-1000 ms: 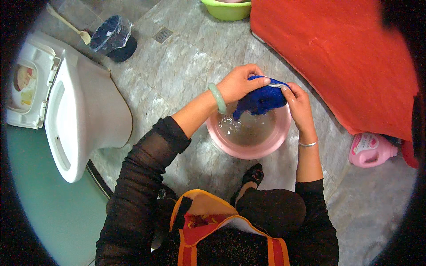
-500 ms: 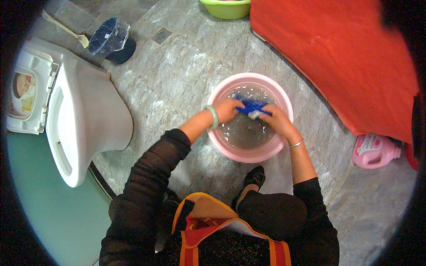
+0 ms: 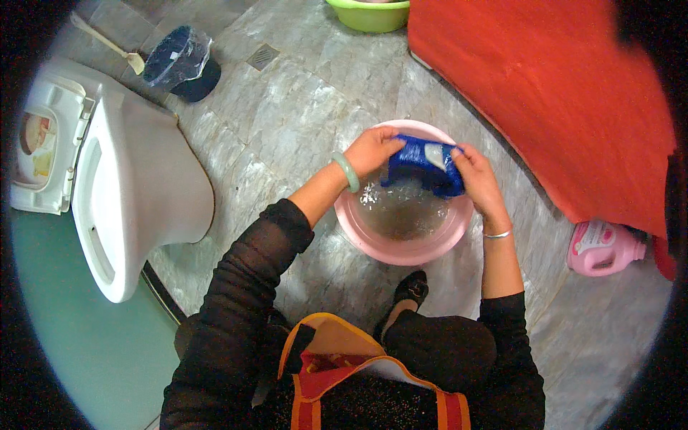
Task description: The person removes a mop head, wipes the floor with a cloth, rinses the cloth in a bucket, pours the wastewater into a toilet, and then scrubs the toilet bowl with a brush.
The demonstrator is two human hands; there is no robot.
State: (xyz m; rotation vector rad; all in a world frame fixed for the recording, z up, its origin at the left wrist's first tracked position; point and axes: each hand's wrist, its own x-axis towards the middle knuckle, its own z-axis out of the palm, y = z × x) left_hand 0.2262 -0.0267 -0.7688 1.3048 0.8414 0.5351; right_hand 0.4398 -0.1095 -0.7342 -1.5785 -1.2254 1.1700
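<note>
A wet blue cloth (image 3: 413,153) with a pale patch is stretched between my two hands over the far side of a pink basin (image 3: 357,233). At its left end, my left hand (image 3: 371,150) pinches the cloth between thumb and fingers. My right hand (image 3: 478,178) grips the opposite end near the basin's right rim. Lower folds of the cloth hang toward the murky water (image 3: 401,215), which shows bubbles or glints on its surface. I cannot tell exactly what kind of item the cloth is.
A white toilet (image 3: 143,172) stands at the left, with a dark lined bin (image 3: 193,72) and a brush (image 3: 107,44) beyond it. Red fabric (image 3: 545,93) covers something at the right. Near it are a green basin (image 3: 369,18) and a pink jug (image 3: 602,251).
Both hands have lifted the blue cloth up out of the water and away from me. They have moved farther apart, and the bunched cloth is now spread out.
</note>
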